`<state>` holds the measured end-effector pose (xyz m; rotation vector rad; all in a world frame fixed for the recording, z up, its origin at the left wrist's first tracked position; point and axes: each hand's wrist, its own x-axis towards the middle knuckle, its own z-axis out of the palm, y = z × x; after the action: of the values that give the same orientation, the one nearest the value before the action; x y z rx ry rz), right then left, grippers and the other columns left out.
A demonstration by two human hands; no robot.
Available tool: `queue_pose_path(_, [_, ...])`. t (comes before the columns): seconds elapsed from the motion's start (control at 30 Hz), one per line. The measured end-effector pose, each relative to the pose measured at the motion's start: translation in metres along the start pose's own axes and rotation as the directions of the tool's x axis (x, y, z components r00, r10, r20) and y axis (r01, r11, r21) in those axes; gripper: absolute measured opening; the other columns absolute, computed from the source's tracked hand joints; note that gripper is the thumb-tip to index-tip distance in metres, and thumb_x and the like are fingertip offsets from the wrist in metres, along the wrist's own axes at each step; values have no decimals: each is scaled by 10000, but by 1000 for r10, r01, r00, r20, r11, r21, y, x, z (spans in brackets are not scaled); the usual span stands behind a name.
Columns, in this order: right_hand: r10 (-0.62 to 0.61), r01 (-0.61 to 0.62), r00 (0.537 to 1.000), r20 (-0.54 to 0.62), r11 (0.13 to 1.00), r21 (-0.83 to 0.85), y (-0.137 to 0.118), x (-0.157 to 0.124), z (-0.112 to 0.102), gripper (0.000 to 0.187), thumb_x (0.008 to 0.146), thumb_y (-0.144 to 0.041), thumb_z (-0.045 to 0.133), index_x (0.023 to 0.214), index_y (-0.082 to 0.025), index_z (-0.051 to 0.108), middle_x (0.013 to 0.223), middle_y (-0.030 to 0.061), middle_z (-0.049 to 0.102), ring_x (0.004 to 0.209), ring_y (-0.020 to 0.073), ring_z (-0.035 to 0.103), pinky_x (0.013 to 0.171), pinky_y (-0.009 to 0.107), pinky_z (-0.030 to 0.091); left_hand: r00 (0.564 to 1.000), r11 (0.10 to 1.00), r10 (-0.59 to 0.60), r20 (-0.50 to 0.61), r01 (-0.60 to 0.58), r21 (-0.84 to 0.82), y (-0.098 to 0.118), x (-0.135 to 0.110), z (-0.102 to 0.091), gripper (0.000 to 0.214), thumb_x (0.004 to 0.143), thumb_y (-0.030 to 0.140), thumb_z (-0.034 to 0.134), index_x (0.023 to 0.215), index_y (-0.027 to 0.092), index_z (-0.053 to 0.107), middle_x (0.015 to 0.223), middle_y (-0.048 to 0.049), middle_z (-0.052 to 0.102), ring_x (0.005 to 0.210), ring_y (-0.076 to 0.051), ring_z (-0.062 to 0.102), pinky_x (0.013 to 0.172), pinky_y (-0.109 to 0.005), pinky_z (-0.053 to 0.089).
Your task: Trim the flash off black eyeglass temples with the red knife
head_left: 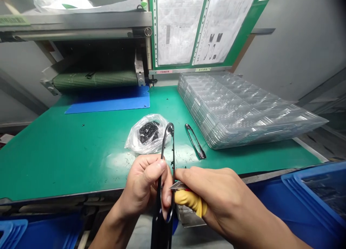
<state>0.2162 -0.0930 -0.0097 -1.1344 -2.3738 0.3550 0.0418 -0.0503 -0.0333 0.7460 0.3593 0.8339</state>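
Observation:
My left hand (146,178) is closed around a long, glossy black plastic frame (159,200) with an oval opening, held upright near the table's front edge. Small nubs stick out along the frame's right rail. In my right hand (224,191) is a knife, its pointed metal blade (177,185) against that right rail; the handle is mostly hidden. A yellow finger cover (190,202) sits on my right thumb. Beyond my hands, a clear plastic bag (131,142) holds small black scraps (148,132). Another black frame (195,142) lies flat to its right.
Stacked clear plastic trays (224,112) stand at the right of the green table (54,151). A green ribbed conveyor (94,79) ends at the back left above a blue sheet (116,103). Blue bins (310,198) flank the table's front. Black crumbs dot the tabletop.

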Motion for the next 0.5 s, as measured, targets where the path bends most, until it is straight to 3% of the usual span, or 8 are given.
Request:
queue_pose_path(0.3, [38, -38, 999, 7, 999, -1, 0, -1, 5, 202, 918, -123, 380, 740, -217, 378, 611, -44, 455, 475, 110, 391, 460, 255, 280, 1000, 1000, 11, -9, -10, 19, -4, 0, -2, 452, 876, 365, 619, 503, 113, 572, 361, 3, 542, 238, -32, 385, 287, -106, 277])
queue_pose_path(0.4, [79, -79, 997, 11, 997, -7, -2, -3, 12, 180, 865, -114, 359, 725, -225, 350, 586, -47, 440, 466, 119, 374, 461, 265, 271, 997, 998, 54, -51, -53, 34, -8, -1, -6, 462, 871, 365, 623, 491, 130, 504, 352, 17, 516, 236, -36, 381, 289, -115, 279])
queue_pose_path(0.5, [108, -109, 994, 13, 994, 29, -1, -3, 14, 208, 925, -192, 387, 719, -223, 380, 568, -54, 431, 456, 115, 366, 455, 265, 268, 982, 989, 148, -120, -144, 43, -12, -1, -7, 429, 879, 349, 607, 521, 154, 473, 388, 10, 553, 260, -72, 447, 272, -137, 290])
